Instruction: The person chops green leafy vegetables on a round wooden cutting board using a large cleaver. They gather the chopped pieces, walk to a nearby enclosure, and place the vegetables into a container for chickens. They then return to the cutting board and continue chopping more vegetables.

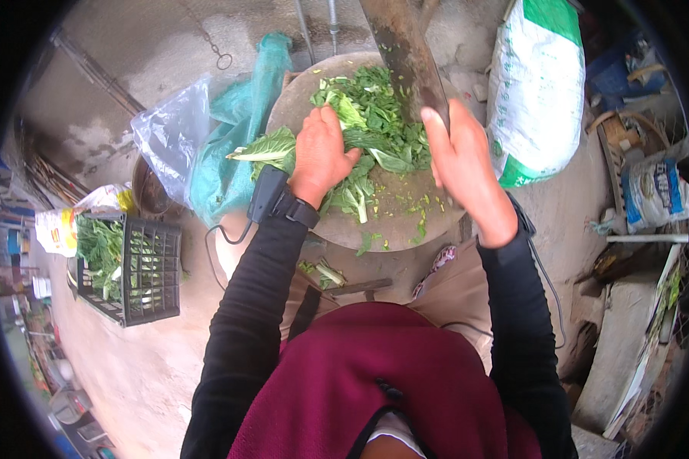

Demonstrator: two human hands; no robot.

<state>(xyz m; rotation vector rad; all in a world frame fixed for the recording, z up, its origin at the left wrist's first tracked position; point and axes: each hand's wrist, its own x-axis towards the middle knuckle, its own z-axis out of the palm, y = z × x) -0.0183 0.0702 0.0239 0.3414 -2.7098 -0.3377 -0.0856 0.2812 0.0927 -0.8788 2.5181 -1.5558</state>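
Observation:
My right hand [467, 157] is wrapped around the handle of a large, dark-bladed cleaver [407, 57]. The blade points away from me and stands raised over the far right of a round chopping board [409, 222]. On the board lies a heap of chopped leafy greens [371, 96], with small scraps scattered nearer to me. My left hand [321, 149] presses down on the greens left of the blade, its fingers bent and close together. A whole pale-ribbed leaf [272, 149] sticks out to the left from under that hand.
A black plastic crate [151, 268] holding more greens stands on the floor at left. Beside the board lie teal netting [230, 161] and a clear plastic bag [172, 138]. A white and green sack [540, 92] stands at right. Fallen leaves [328, 274] lie below the board.

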